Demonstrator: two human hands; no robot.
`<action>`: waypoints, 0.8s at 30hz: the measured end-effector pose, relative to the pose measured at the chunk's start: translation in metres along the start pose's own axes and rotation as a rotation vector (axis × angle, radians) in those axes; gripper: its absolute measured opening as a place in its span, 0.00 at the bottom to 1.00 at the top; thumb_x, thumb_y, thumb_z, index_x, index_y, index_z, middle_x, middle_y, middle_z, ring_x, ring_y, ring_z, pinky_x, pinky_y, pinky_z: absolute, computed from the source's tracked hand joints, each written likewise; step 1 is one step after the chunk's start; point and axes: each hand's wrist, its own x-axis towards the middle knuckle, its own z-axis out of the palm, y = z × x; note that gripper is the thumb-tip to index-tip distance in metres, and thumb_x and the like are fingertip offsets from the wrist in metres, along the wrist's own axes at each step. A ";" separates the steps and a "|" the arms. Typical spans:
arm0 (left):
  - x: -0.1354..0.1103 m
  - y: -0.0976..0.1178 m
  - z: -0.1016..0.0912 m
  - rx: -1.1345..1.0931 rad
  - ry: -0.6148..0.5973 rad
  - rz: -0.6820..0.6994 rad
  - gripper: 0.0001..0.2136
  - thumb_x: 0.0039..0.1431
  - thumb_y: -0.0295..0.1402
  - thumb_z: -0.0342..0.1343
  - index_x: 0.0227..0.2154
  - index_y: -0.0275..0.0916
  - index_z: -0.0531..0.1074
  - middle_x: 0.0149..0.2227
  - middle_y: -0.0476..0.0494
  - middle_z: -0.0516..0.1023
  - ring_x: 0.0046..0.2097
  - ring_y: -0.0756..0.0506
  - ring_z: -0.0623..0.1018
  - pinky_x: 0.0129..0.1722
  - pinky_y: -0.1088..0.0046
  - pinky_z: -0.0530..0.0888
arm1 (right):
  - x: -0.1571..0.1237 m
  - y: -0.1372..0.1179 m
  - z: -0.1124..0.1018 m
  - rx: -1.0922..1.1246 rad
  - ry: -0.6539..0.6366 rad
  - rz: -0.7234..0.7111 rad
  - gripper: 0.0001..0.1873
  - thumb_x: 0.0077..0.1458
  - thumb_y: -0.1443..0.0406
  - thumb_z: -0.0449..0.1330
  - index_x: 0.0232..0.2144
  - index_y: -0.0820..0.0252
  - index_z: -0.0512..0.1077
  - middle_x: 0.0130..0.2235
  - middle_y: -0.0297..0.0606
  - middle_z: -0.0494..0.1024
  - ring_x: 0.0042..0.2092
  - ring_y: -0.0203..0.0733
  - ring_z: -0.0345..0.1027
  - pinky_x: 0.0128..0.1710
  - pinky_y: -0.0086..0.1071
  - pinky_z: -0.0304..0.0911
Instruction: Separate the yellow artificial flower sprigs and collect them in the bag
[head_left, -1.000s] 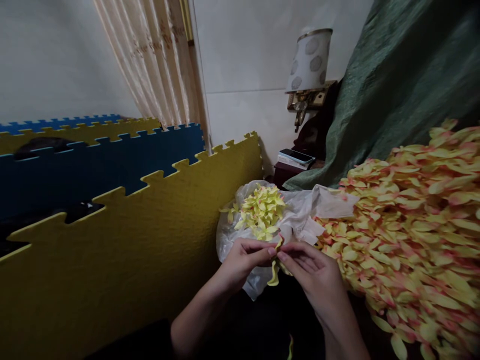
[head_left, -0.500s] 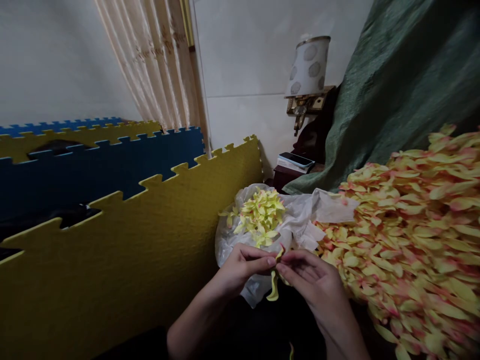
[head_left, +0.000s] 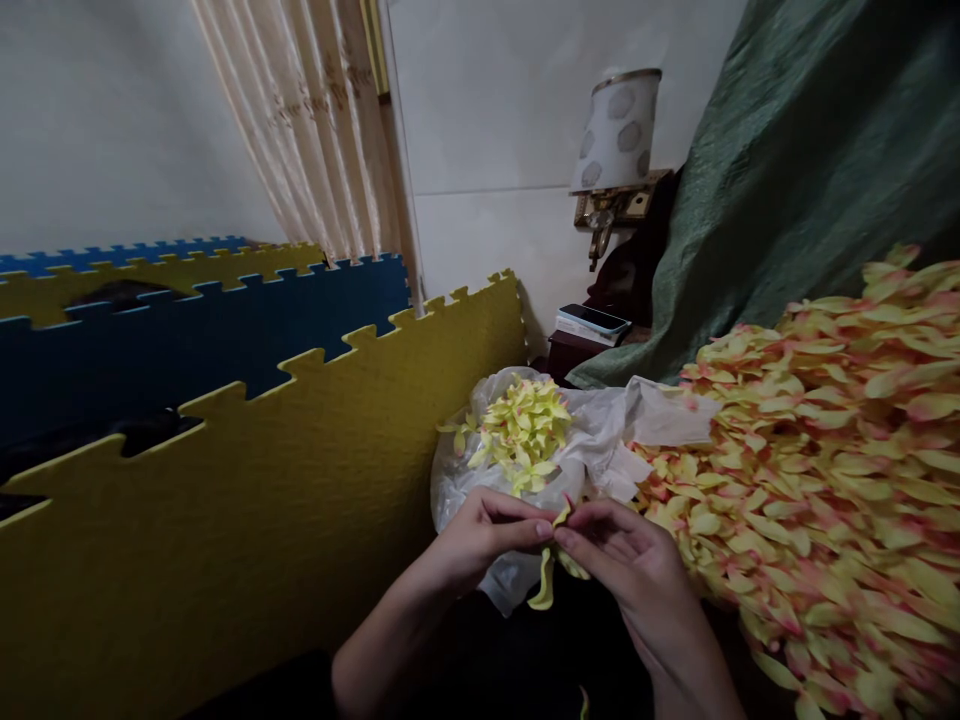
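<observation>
My left hand (head_left: 484,535) and my right hand (head_left: 626,560) meet low in the middle, fingertips pinched together on a small yellow fabric petal piece (head_left: 546,585) that dangles between them. Just beyond the hands lies a clear plastic bag (head_left: 600,440) holding a heap of small yellow-green petal pieces (head_left: 523,432). A big pile of yellow and pink fabric petals (head_left: 825,460) fills the right side, touching the bag.
Yellow (head_left: 247,520) and blue foam puzzle mats (head_left: 187,330) stand on edge at the left. A green cloth (head_left: 795,170) drapes at upper right. A wall lamp (head_left: 619,140), a phone on a small stand (head_left: 592,320) and a curtain (head_left: 315,120) are behind.
The hands have kept pinching the same petal piece, which now hangs a little lower. The view has shifted slightly.
</observation>
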 end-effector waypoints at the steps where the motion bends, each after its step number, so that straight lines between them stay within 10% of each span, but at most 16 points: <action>1: 0.000 0.001 0.000 0.002 -0.004 -0.001 0.11 0.41 0.39 0.71 0.28 0.40 0.84 0.28 0.41 0.84 0.28 0.46 0.78 0.35 0.70 0.73 | 0.000 0.000 -0.001 0.001 -0.002 0.008 0.12 0.38 0.61 0.73 0.25 0.59 0.77 0.28 0.37 0.81 0.34 0.43 0.76 0.35 0.32 0.72; 16: 0.002 -0.009 0.002 0.008 -0.011 -0.024 0.12 0.40 0.36 0.71 0.30 0.38 0.84 0.30 0.41 0.84 0.31 0.47 0.78 0.35 0.73 0.73 | -0.007 0.011 -0.007 -0.060 0.036 0.003 0.10 0.43 0.61 0.70 0.26 0.59 0.76 0.29 0.38 0.80 0.33 0.42 0.76 0.34 0.29 0.71; 24: -0.004 -0.016 0.005 -0.068 0.054 -0.003 0.13 0.40 0.34 0.72 0.32 0.36 0.83 0.33 0.39 0.84 0.36 0.42 0.81 0.43 0.67 0.74 | -0.024 0.011 0.016 -0.625 0.200 -0.505 0.06 0.56 0.67 0.57 0.30 0.57 0.74 0.31 0.37 0.78 0.33 0.39 0.74 0.34 0.29 0.70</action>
